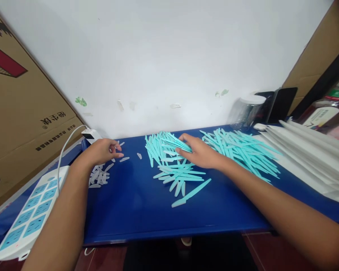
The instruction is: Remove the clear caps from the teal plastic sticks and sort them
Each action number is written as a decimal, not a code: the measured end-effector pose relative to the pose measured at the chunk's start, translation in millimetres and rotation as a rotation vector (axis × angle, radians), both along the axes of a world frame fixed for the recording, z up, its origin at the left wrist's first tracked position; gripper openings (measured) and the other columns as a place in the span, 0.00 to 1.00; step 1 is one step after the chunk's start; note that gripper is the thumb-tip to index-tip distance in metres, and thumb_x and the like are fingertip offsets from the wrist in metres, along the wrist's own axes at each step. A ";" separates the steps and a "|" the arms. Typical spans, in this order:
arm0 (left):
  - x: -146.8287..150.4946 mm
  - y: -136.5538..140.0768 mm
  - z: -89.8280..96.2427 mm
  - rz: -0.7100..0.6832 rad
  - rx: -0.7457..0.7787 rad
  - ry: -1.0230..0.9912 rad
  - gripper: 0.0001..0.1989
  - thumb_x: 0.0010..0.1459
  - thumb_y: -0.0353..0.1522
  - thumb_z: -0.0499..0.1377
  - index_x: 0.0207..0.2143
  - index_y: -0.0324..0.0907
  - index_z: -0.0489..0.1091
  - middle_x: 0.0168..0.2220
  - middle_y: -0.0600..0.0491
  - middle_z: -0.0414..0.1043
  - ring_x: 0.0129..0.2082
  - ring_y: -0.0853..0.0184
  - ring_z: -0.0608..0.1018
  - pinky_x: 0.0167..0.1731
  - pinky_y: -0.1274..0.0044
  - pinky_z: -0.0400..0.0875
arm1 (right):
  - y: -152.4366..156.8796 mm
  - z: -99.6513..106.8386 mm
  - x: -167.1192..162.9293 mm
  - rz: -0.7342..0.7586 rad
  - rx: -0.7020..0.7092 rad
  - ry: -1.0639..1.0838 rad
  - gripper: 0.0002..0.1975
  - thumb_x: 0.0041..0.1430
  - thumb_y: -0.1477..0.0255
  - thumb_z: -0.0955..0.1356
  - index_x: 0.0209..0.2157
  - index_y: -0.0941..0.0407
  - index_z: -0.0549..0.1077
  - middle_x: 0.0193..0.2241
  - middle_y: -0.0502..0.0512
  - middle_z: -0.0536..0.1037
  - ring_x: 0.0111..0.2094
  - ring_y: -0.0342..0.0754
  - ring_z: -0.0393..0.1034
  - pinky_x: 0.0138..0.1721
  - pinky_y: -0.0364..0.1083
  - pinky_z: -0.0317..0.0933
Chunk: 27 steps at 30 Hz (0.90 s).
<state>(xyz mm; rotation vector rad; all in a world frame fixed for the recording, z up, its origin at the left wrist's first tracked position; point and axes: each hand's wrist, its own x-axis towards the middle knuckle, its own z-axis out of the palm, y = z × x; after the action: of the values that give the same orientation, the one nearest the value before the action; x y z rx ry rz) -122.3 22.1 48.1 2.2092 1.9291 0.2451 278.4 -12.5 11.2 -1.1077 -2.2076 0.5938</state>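
My left hand (105, 151) hovers over the left side of the blue table, its fingers loosely curled and thumb apart, with nothing visible between them. Small translucent blade caps (99, 177) lie in a loose heap below and beside it; a single cap (139, 155) rests farther right. My right hand (199, 151) is closed around a bundle of turquoise eyebrow razors (173, 141) above the middle pile. Below this hand, more razors (180, 173) fan out across the table, and a lone razor (190, 194) lies nearest the front edge.
Another pile of turquoise razors (243, 150) spreads right of my right hand. White envelopes (310, 162) are stacked at the right, near a clear jar (247, 113) and a dark phone (282, 105). A power strip (31, 212) and a cardboard box (25, 101) stand left. The wall (169, 67) bounds the back.
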 end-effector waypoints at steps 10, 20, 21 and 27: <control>19.9 8.1 -28.8 -0.147 -0.167 -0.119 0.22 0.46 0.54 0.67 0.29 0.45 0.77 0.30 0.49 0.80 0.30 0.59 0.78 0.29 0.74 0.67 | 6.9 -2.3 1.3 0.017 0.063 0.054 0.20 0.67 0.59 0.66 0.28 0.53 0.54 0.26 0.45 0.55 0.27 0.44 0.50 0.30 0.45 0.46; 55.1 -3.7 -17.6 -0.167 0.133 -0.445 0.24 0.60 0.50 0.63 0.46 0.40 0.79 0.39 0.46 0.83 0.35 0.62 0.79 0.36 0.74 0.70 | 4.5 4.7 1.5 0.064 -0.026 0.156 0.17 0.66 0.62 0.67 0.26 0.54 0.61 0.24 0.46 0.58 0.27 0.43 0.53 0.30 0.46 0.48; 61.9 -6.0 -18.5 -0.160 0.141 -0.537 0.24 0.60 0.50 0.64 0.47 0.40 0.79 0.40 0.45 0.83 0.36 0.62 0.80 0.36 0.74 0.71 | 3.7 5.9 1.6 0.073 -0.037 0.179 0.17 0.65 0.61 0.67 0.26 0.54 0.61 0.24 0.46 0.59 0.27 0.43 0.54 0.30 0.46 0.48; 100.8 -17.3 -37.4 -0.147 -0.008 -1.089 0.27 0.51 0.45 0.73 0.47 0.37 0.78 0.43 0.41 0.83 0.38 0.60 0.83 0.38 0.71 0.78 | -0.3 10.8 2.0 0.091 -0.188 0.275 0.16 0.61 0.57 0.71 0.28 0.54 0.69 0.26 0.48 0.67 0.25 0.44 0.62 0.27 0.45 0.58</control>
<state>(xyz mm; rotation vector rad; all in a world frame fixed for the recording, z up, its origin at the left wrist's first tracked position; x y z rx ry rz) -21.5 4.8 10.7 1.5947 1.1300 1.1164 280.4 -12.8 22.0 -0.9554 -2.0013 0.9505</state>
